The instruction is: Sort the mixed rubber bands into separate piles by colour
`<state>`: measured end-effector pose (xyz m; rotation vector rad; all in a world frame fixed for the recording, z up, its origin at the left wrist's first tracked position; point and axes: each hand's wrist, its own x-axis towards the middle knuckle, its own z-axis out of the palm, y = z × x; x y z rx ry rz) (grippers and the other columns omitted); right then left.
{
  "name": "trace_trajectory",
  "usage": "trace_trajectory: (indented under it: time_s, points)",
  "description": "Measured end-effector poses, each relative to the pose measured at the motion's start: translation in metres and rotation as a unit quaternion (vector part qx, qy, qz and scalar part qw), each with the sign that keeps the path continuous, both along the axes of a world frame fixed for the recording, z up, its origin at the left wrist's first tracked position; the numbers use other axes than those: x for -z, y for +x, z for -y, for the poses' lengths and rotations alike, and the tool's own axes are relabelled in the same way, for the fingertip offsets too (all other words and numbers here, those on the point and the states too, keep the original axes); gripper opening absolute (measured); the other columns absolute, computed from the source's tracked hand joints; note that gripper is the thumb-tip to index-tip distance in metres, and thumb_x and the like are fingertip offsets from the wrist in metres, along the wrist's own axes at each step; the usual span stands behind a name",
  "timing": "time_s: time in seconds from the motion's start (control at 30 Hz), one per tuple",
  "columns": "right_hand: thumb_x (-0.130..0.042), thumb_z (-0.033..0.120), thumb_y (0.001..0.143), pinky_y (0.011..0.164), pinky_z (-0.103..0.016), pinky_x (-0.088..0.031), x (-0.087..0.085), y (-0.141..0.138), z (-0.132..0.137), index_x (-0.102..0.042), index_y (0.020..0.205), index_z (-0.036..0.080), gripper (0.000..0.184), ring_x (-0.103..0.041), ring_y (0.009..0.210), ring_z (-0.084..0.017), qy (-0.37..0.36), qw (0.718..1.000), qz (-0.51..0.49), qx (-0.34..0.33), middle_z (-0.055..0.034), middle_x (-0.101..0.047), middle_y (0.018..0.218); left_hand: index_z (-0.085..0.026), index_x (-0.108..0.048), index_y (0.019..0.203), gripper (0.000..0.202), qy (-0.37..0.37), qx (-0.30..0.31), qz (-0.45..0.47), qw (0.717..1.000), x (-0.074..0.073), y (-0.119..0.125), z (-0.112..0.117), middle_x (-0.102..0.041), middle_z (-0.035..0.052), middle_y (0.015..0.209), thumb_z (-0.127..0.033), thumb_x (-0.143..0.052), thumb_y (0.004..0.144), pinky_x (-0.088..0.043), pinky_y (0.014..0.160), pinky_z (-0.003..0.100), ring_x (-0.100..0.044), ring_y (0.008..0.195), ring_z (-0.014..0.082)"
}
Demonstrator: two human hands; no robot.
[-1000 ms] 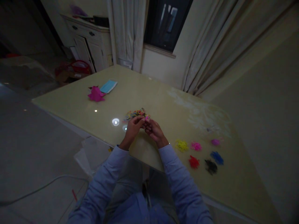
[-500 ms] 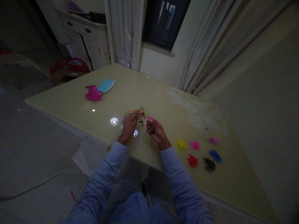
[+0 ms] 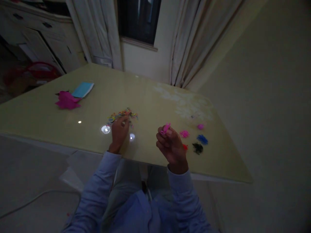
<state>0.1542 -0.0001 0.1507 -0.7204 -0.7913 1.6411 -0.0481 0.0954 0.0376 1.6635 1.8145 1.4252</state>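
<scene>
A heap of mixed coloured small bands (image 3: 123, 114) lies on the pale yellow table (image 3: 150, 100). My left hand (image 3: 119, 132) rests at the near edge of that heap, fingers curled down onto it. My right hand (image 3: 171, 147) is raised above the table to the right, fingers closed, pinching a small pink band (image 3: 166, 127). Beyond it lie sorted little piles: pink (image 3: 184, 133), a smaller pink one (image 3: 200, 126), blue (image 3: 202, 139), black (image 3: 198, 148) and a red one (image 3: 185, 147) partly hidden by my right hand.
A crumpled magenta paper (image 3: 66, 100) and a light blue face mask (image 3: 83, 89) lie at the table's far left. Curtains (image 3: 191, 38) and a dark window (image 3: 139, 19) stand behind the table, with a white cabinet (image 3: 36, 35) at far left. The room is dim.
My hands have parted. The right hand carried the pink band to the right toward the sorted piles, and the left hand stayed at the mixed heap. The view swung right.
</scene>
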Motion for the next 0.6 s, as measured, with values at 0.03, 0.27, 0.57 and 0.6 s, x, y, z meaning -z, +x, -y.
trace_trajectory:
  time_s: [0.03, 0.27, 0.57, 0.6]
  points:
    - [-0.069, 0.035, 0.075, 0.041, -0.02, -0.019, -0.001, 0.005, 0.005, -0.049, 0.074, 0.021, 0.025, -0.013, 0.052, -0.008, -0.001, 1.0, -0.005, 0.009, 0.0057, -0.029, 0.067, -0.018, -0.073, 0.093, 0.024, 0.0, 0.019, 0.012, 1.0, 0.0, 0.009, 0.009, -0.07, 0.0056, 0.089, -0.029, -0.054, 0.082, -0.046, 0.069, 0.03, -0.056, 0.065, 0.0158]
    - [-0.07, 0.036, 0.073, 0.041, -0.02, -0.017, -0.008, 0.04, 0.032, -0.048, 0.074, 0.022, 0.027, -0.013, 0.051, -0.007, 0.001, 0.997, -0.02, 0.075, 0.0053, -0.031, 0.069, -0.019, -0.07, 0.086, 0.019, -0.034, 0.201, 0.018, 0.979, 0.02, 0.085, 0.071, -0.068, 0.0037, 0.081, -0.029, -0.055, 0.083, -0.045, 0.064, 0.027, -0.057, 0.065, 0.0143]
    - [-0.068, 0.037, 0.076, 0.046, -0.023, -0.024, 0.034, 0.101, 0.027, -0.055, 0.076, 0.023, 0.02, -0.024, 0.049, -0.009, 0.023, 0.968, 0.186, 0.169, 0.0058, -0.036, 0.059, -0.02, -0.069, 0.088, 0.019, -0.024, 0.249, -0.066, 0.966, 0.039, 0.095, 0.082, -0.069, 0.0059, 0.087, -0.028, -0.052, 0.084, -0.048, 0.073, 0.031, -0.062, 0.076, 0.0184]
    - [-0.068, 0.036, 0.075, 0.049, -0.024, -0.028, 0.045, 0.114, 0.018, -0.058, 0.076, 0.022, 0.018, -0.03, 0.052, -0.01, 0.036, 0.94, 0.277, 0.196, 0.0041, -0.042, 0.061, -0.02, -0.068, 0.089, 0.019, -0.023, 0.253, -0.065, 0.965, 0.039, 0.093, 0.081, -0.069, 0.0061, 0.087, -0.028, -0.051, 0.085, -0.048, 0.073, 0.031, -0.063, 0.077, 0.0185]
